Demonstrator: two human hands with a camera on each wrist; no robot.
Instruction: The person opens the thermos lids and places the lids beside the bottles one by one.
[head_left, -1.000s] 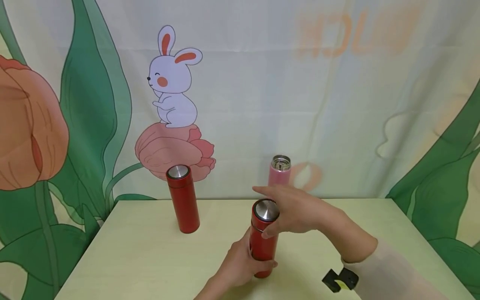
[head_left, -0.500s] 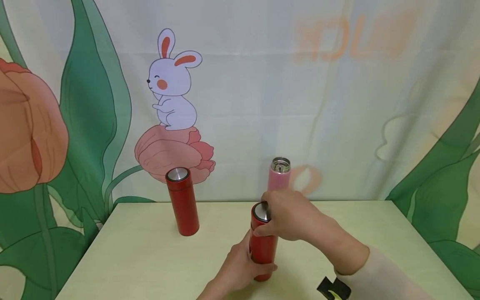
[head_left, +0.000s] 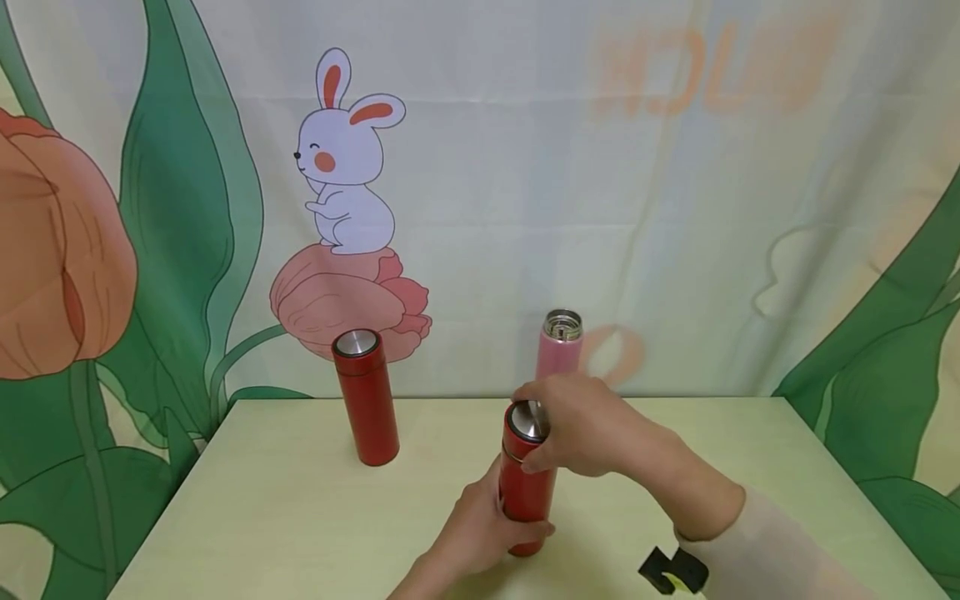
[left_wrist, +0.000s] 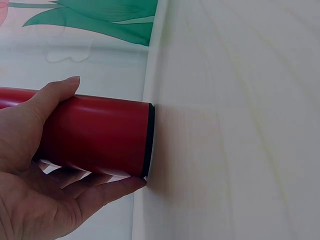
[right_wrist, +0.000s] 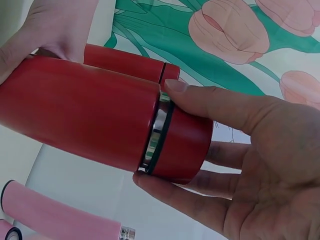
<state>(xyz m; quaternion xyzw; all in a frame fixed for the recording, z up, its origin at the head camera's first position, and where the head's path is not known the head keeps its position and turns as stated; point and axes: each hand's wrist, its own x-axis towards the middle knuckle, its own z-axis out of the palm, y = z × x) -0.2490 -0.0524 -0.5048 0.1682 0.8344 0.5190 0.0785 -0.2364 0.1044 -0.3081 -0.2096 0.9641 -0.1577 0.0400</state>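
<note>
A red thermos bottle (head_left: pixel 525 493) stands upright near the front of the table. Low on its body, my left hand (head_left: pixel 477 527) grips it, thumb across the front. In the left wrist view the thermos's black-rimmed base (left_wrist: pixel 149 140) meets the tabletop. My right hand (head_left: pixel 581 427) holds the red lid (right_wrist: pixel 188 147) with its silver top, thumb on one side and fingers on the other. Between lid and body, the right wrist view shows a shiny silver band (right_wrist: pixel 159 125).
Another red thermos (head_left: pixel 367 408), lid on, stands at the back left of the table (head_left: pixel 277 517). Behind my right hand rises a pink thermos (head_left: pixel 559 354) with a bare metal neck. A smaller pink piece (right_wrist: pixel 14 233) with a black ring lies in the right wrist view's corner.
My right hand's fingers have come down from stretched over the lid to close around it, then turned slightly. My left hand has stayed on the thermos body.
</note>
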